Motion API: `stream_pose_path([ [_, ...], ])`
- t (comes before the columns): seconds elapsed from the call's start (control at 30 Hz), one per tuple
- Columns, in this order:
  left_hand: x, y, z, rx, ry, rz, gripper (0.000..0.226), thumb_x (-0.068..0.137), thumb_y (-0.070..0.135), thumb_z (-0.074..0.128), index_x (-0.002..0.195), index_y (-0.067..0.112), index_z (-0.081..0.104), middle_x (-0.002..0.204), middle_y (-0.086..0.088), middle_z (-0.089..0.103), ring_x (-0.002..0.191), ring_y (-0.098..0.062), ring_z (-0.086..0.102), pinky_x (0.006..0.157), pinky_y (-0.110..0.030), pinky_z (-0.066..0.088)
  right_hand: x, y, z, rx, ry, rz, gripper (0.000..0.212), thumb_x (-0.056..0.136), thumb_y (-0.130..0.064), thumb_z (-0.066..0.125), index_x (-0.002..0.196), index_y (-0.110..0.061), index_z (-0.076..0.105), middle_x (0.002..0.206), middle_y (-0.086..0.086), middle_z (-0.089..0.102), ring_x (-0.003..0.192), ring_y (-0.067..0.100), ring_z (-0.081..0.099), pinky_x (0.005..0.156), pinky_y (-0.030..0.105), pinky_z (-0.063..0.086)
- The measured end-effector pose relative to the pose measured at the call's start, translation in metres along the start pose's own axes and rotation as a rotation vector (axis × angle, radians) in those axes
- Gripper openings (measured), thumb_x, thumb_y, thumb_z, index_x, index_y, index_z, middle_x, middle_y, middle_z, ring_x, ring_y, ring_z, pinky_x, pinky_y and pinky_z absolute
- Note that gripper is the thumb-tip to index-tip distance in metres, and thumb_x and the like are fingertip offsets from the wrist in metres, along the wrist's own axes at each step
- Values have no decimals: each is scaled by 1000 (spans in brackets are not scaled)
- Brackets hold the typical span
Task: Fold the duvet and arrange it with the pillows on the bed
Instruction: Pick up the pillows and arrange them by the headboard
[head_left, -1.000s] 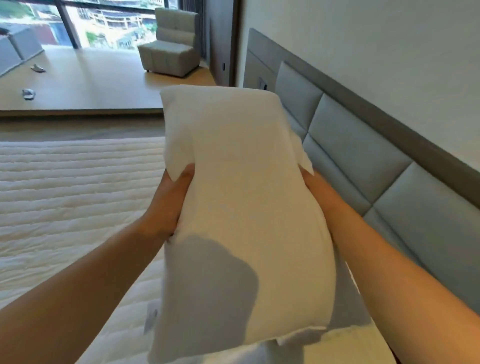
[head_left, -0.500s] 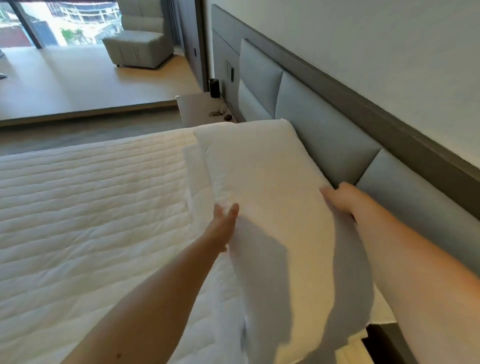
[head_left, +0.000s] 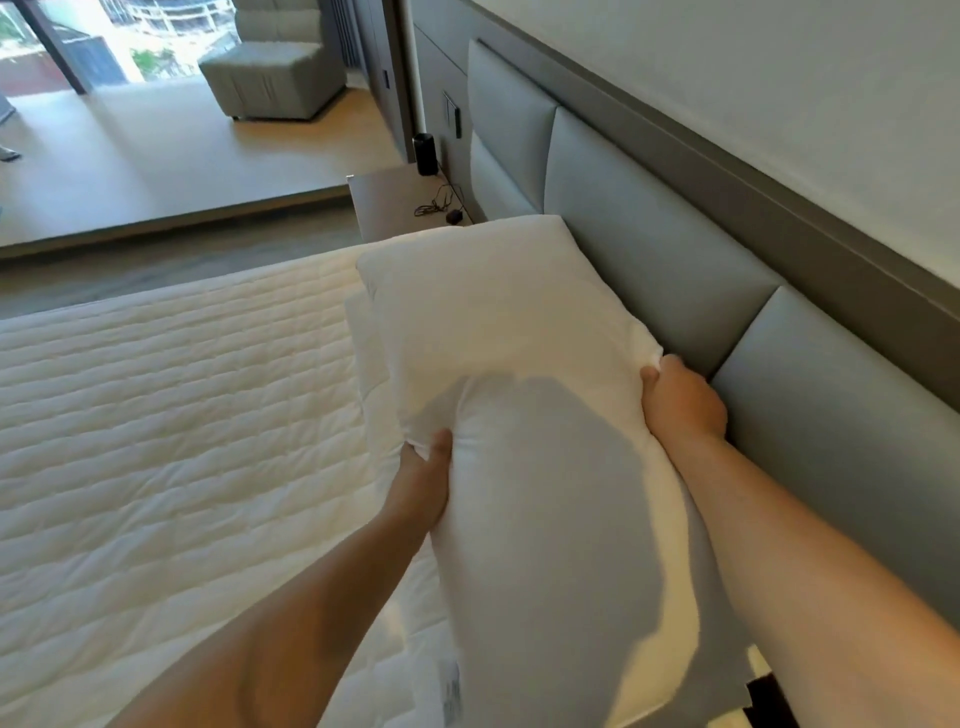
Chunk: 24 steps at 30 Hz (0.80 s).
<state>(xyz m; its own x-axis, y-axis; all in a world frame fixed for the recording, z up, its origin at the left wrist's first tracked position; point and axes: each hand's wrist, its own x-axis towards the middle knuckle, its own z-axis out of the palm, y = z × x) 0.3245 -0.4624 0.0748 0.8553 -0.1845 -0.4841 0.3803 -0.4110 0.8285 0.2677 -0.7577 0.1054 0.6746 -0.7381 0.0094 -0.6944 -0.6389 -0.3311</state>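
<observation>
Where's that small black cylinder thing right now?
In the head view, the black cylinder stands upright at the upper middle, on the bedside table beyond the pillow, beside the headboard's far end.

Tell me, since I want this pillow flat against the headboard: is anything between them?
Nothing visible: the pillow, gripped by the left hand and right hand, already lies along the headboard. Another pillow shows beneath its left edge.
</observation>
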Motion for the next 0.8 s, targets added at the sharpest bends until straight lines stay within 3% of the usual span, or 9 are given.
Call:
stream_pose_path([
  [0.07, -4, 7, -7, 182, 104, 55, 79, 83, 58, 50, 149, 27, 20, 149, -7, 40, 132, -34, 45, 110, -51, 38, -6, 9, 7, 26, -113, 87, 46, 101, -41, 29, 118, -5, 51, 118, 21, 60, 103, 38, 58, 73, 41, 43],
  [0.13, -8, 27, -12, 471, 251, 277, 80, 87, 42, 51, 153, 28, 8, 161, -8, 15, 145, -33, 23, 118, -49, 23, -18, 6, -3, 102, -103, 109, 55, 99, -49, 30, 126, -4, 48, 128, 22, 54, 113, 40, 52, 85, 44, 43],
  [0.2, -8, 56, -8, 689, 344, 546, 73, 97, 42, 43, 155, 35, -1, 165, -2, -4, 151, -28, 3, 119, -46, 7, -44, -2, -17, 108, 1, -19, 67, 95, -59, 29, 138, -10, 40, 144, 19, 40, 130, 38, 38, 104, 48, 32],
  [0.3, 4, 84, 13, 909, 232, 731, 60, 101, 55, 22, 154, 40, 0, 165, -1, -11, 151, -27, -11, 119, -51, -6, -116, -27, -21, 54, 78, -344, 75, 89, -68, 24, 146, -21, 33, 156, 9, 25, 144, 32, 16, 113, 54, 10],
  [0.4, 23, 61, 32, 1088, 94, 709, 60, 98, 59, 13, 154, 40, 1, 165, 1, -9, 150, -27, -14, 119, -57, -7, -154, -35, 15, -133, -34, -507, 77, 87, -71, 22, 147, -24, 34, 156, 10, 27, 144, 37, 16, 112, 62, 7],
  [0.5, 44, 32, 37, 1149, 85, 636, 62, 98, 60, 10, 153, 40, -6, 164, 1, -15, 149, -26, -19, 118, -56, -9, -145, -27, 53, -201, -156, -470, 76, 89, -71, 13, 152, -30, 19, 161, 5, 11, 147, 31, 0, 114, 59, -2],
  [0.6, 61, 13, 37, 1197, 59, 588, 63, 97, 60, 8, 153, 40, -12, 163, 1, -20, 148, -25, -23, 118, -56, -11, -142, -24, 83, -218, -173, -485, 77, 89, -71, 10, 153, -29, 14, 161, 5, 6, 147, 29, -6, 114, 57, -6],
  [0.7, 75, -4, 40, 1230, 30, 564, 63, 96, 60, 7, 152, 39, -15, 162, 1, -24, 147, -25, -25, 117, -55, -12, -143, -19, 108, -219, -210, -502, 77, 90, -70, 10, 153, -25, 15, 161, 7, 7, 147, 30, -4, 115, 56, -5],
  [0.8, 83, -18, 46, 1254, 17, 558, 63, 97, 59, 8, 151, 39, -16, 161, 1, -26, 147, -25, -27, 117, -55, -13, -145, -13, 127, -205, -245, -482, 74, 92, -67, 16, 150, -21, 28, 158, 11, 20, 146, 34, 11, 114, 58, 5],
])
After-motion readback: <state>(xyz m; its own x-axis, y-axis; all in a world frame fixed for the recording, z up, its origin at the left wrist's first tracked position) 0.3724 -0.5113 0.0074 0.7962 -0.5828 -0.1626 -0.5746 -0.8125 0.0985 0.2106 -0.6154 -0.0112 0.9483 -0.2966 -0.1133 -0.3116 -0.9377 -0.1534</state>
